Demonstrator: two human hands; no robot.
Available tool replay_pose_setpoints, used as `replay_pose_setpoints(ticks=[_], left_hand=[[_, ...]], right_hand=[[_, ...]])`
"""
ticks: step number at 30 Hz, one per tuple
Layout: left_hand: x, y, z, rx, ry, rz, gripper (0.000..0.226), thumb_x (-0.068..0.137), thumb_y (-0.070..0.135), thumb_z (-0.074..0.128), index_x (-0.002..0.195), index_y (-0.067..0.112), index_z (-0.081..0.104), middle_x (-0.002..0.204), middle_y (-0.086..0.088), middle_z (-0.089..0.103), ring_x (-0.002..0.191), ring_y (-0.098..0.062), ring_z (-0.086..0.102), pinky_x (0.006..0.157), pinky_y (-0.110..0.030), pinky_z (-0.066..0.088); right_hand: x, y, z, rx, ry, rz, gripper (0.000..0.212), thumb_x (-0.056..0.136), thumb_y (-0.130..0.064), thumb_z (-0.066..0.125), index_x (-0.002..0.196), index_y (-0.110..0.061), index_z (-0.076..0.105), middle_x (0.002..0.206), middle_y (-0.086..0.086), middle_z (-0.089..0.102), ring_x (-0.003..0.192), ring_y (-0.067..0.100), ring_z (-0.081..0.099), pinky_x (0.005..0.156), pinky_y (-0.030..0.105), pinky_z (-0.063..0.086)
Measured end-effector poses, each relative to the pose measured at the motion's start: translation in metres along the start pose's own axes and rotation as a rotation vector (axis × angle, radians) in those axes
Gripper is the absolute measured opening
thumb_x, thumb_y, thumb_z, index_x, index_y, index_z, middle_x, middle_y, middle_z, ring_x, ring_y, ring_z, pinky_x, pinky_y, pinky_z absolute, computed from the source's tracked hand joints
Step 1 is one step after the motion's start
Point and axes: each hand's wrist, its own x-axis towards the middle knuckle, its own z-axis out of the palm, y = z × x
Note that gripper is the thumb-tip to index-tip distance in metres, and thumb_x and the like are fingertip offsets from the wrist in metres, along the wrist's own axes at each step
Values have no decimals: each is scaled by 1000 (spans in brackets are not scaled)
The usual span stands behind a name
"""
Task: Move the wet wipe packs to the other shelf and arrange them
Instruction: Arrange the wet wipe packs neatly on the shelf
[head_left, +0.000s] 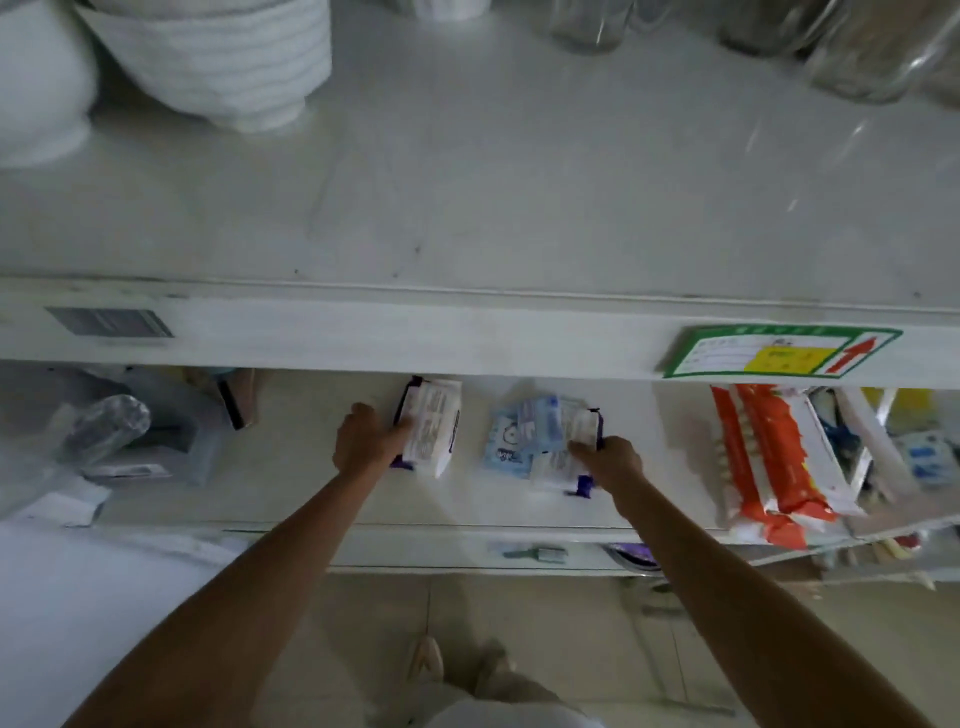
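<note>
on the lower shelf (311, 499), left hand (363, 439) and right hand (613, 460) each clasp one wipe pack (431, 426)

I was looking into a small shop, or its stockroom. White metal shelves (467, 332) ran in tiers, and a green-bordered price label (779, 351) with a red arrow was stuck to one front edge. Packaged goods lay in groups: wet wipe packs (431, 426), orange-and-white packets (769, 457), stacked white bowls (223, 57) and glass jars (857, 52) on the tier above.
</note>
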Motion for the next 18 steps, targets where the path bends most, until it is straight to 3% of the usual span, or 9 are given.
replay_pose_setpoints(ticks=[3,6,8,11,16,18], left_hand=[[9,2,4,-45,-87,79,54,75,63,65,75,10,72,73,-7,73,73,-29,73,62,-35,59],[9,6,9,-61,-50,161,43,86,45,69,64,8,71,65,-13,70,66,-31,71,53,-29,45],[8,9,9,-78,13,198,39,86,37,69,63,5,70,66,-17,70,67,-33,70,54,-30,39],[1,19,9,-109,75,252,36,83,36,67,63,6,66,64,-13,69,64,-33,67,55,-32,44],[-27,59,15,-141,160,374,29,84,34,69,75,8,76,69,-11,74,65,-31,68,56,-31,45],[-46,80,25,-148,199,431,35,82,40,64,76,8,78,67,-10,74,62,-30,68,56,-33,48]], right_hand=[[-8,-3,7,135,39,51,39,85,-37,76,107,-5,71,91,10,71,79,27,66,67,32,54],[-12,1,-3,147,64,36,31,87,-32,75,107,-9,69,98,9,71,84,25,67,58,26,51],[-13,6,-16,113,109,17,26,86,-32,75,101,-11,71,97,9,74,85,26,70,63,32,58],[-2,23,-38,112,196,25,18,82,-37,74,85,-21,68,90,11,76,83,30,73,76,49,63],[9,40,-71,276,254,10,24,91,-27,67,103,-6,72,90,13,75,78,27,71,74,44,64],[13,45,-80,317,203,0,17,94,-21,65,99,-5,70,86,12,73,73,23,69,76,46,64]])
